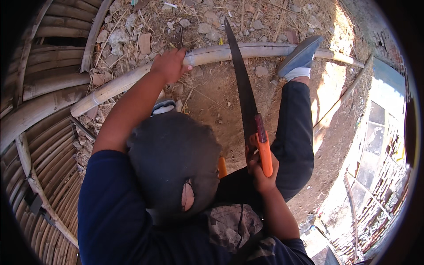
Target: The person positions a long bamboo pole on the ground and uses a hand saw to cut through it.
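My left hand (170, 66) is closed over a pale bamboo pole (210, 54) that lies across the ground in front of me. In my right hand (265, 171) is a handsaw (244, 84), gripped by its orange handle. Its long dark blade points away from me and crosses over the pole, right of my left hand. Whether the teeth touch the pole, I cannot tell. My right shoe (301, 55) rests on the pole farther right. My bent left knee (174, 154), in dark torn trousers, mostly hides my left shoe (163, 106).
Stones, broken tile and dry straw (198, 22) cover the ground beyond the pole. Bamboo slats (57, 172) stand along the left. A small orange object (222, 168) shows partly beside my knee. Toward the right lie a thin pole (342, 104) and a brick surface (384, 207).
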A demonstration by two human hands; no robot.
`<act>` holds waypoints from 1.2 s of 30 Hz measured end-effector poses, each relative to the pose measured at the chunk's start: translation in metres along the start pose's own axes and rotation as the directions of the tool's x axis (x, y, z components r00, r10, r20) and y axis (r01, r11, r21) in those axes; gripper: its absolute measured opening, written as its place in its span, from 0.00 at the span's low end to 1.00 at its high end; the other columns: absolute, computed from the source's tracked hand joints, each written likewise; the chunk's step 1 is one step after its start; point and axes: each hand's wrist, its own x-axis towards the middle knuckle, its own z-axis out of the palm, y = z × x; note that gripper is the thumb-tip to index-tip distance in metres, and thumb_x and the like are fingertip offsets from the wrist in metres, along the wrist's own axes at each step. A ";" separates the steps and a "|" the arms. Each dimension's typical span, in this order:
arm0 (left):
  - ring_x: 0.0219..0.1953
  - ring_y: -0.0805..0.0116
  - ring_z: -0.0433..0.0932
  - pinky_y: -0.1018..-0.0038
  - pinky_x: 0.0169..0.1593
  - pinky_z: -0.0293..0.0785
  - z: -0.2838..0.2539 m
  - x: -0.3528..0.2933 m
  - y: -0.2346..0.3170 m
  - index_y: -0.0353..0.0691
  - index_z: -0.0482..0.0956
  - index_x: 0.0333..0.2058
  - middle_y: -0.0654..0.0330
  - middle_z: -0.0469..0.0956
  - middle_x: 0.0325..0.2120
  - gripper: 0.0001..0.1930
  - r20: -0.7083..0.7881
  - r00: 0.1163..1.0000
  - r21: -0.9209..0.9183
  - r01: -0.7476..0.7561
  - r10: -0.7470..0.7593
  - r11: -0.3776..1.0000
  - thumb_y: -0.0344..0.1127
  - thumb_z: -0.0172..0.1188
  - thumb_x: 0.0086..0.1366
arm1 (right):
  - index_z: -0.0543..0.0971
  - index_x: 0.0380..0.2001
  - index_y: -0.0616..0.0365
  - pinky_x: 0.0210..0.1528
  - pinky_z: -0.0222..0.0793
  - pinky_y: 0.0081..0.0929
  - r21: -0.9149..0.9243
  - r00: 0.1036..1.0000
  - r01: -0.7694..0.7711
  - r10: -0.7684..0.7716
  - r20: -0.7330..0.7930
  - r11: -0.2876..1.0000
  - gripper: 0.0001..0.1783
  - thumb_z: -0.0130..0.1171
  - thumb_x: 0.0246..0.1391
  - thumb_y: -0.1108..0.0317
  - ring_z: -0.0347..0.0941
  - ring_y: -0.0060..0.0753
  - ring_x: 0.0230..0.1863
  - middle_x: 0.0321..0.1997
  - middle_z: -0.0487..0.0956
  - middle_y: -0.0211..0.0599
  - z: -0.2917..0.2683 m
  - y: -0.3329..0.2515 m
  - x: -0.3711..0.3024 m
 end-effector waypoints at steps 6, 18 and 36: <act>0.63 0.46 0.72 0.44 0.62 0.69 0.002 -0.003 0.000 0.43 0.62 0.70 0.48 0.72 0.60 0.36 -0.043 0.999 -0.025 -0.026 0.025 0.999 0.57 0.58 0.71 | 0.76 0.41 0.66 0.44 0.70 0.25 0.075 0.995 -0.091 0.093 -0.032 0.993 0.09 0.56 0.57 0.75 0.73 0.22 0.38 0.39 0.77 0.32 -0.004 0.000 -0.012; 0.63 0.47 0.73 0.44 0.62 0.68 0.005 0.000 -0.004 0.42 0.62 0.69 0.49 0.73 0.59 0.36 -0.074 0.997 -0.007 -0.033 0.033 0.999 0.57 0.59 0.71 | 0.76 0.38 0.64 0.31 0.68 0.20 0.078 0.995 -0.036 0.044 -0.093 0.996 0.10 0.57 0.53 0.74 0.71 0.20 0.25 0.26 0.75 0.29 -0.002 -0.015 -0.027; 0.63 0.49 0.72 0.44 0.61 0.67 0.009 0.000 -0.004 0.44 0.62 0.70 0.49 0.73 0.57 0.36 -0.075 0.997 -0.037 -0.039 0.036 0.999 0.57 0.59 0.71 | 0.71 0.35 0.61 0.24 0.65 0.26 0.328 0.992 -0.104 0.123 -0.036 0.939 0.08 0.55 0.51 0.70 0.66 0.27 0.17 0.19 0.69 0.33 -0.005 -0.028 0.036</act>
